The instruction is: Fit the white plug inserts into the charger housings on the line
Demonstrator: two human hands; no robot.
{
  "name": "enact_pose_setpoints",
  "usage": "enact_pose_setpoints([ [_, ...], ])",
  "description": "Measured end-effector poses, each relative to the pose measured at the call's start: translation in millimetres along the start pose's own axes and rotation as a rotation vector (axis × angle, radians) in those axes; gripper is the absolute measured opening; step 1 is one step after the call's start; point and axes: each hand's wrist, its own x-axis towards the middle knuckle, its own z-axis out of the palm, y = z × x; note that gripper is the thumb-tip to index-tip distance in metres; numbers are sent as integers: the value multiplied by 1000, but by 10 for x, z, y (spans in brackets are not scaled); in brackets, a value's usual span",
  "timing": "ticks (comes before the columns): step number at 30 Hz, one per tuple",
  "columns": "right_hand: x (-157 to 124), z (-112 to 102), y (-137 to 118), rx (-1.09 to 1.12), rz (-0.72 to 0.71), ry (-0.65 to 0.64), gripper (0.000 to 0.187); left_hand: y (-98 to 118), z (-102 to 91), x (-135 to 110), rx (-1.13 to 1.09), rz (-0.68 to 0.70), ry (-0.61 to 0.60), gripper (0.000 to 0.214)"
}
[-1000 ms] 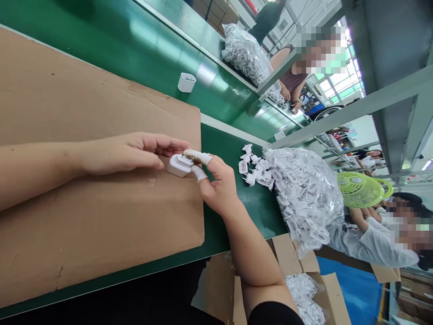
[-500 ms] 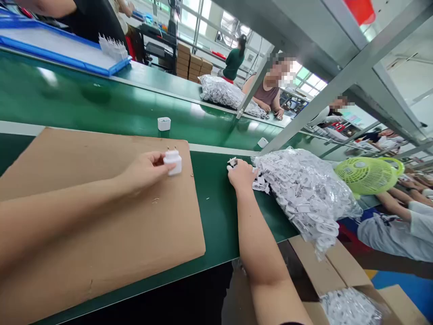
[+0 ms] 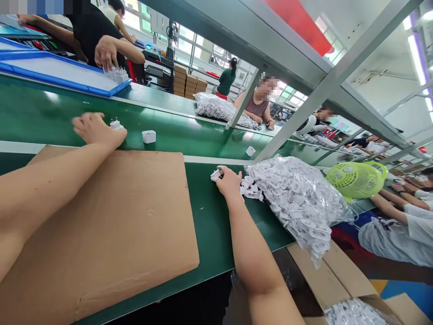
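On the green belt at the left, my left hand (image 3: 96, 128) has its fingers spread. A white charger plug (image 3: 116, 124) stands just beyond its thumb, pins up; the thumb partly hides its lower part, and I cannot tell whether they touch. My right hand (image 3: 230, 181) is closed on a small white plastic plug part (image 3: 215, 175) above the green table. Beside that hand lies a loose pile of white plastic parts (image 3: 251, 188), next to a clear plastic bag (image 3: 294, 194) full of similar parts.
A cardboard sheet (image 3: 135, 203) covers the table's left. A white charger housing (image 3: 149, 136) and another white piece (image 3: 250, 151) sit on the belt. Across it, a co-worker's hand (image 3: 106, 52) touches plugs on a blue-edged tray (image 3: 74, 74). Grey metal bars (image 3: 294, 117) and a green fan (image 3: 356, 178) stand rightward.
My left hand has carried the charger plug from above the cardboard left and away onto the belt, and its fingers have spread. My right hand has stayed by the pile, now with a plug part.
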Motion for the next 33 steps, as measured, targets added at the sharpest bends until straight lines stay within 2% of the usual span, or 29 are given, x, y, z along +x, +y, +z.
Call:
enact_pose_setpoints([
  [2,14,9,-12,206,-44,53,46,68,45,-113,50,221,9,96],
  [4,18,34,-49,511,-93,46,49,107,119,-166,111,380,-130,103],
  [5,12,49,-77,676,-104,13,54,115,161,-160,138,390,-215,106],
  [7,-20,65,-143,951,-101,-85,65,131,231,-103,184,320,-327,102],
  [10,-114,32,-244,1154,-75,-225,63,214,261,-59,207,282,-358,78],
  [13,-223,-49,-327,1222,-79,-346,53,377,214,-302,202,358,-401,67],
  [16,-305,-116,-384,1256,-88,-396,53,487,145,-837,59,376,-571,66],
  [19,-358,-129,-423,1240,-73,-412,51,450,76,-1407,-101,419,-677,55],
  [22,-401,-85,-462,1222,-114,-412,44,325,45,-1763,-175,394,-727,43],
  [26,-452,26,-499,1192,-221,-388,34,201,91,-1873,-251,307,-760,73],
  [27,-462,55,-499,1167,-250,-369,30,191,109,-1869,-257,290,-762,76],
  [29,-474,105,-491,1100,-306,-310,23,189,137,-1860,-260,278,-764,68],
  [31,-477,140,-478,1048,-333,-256,30,196,152,-1861,-280,292,-770,59],
  [33,-478,157,-472,1026,-308,-235,50,197,159,-1870,-320,313,-769,57],
])
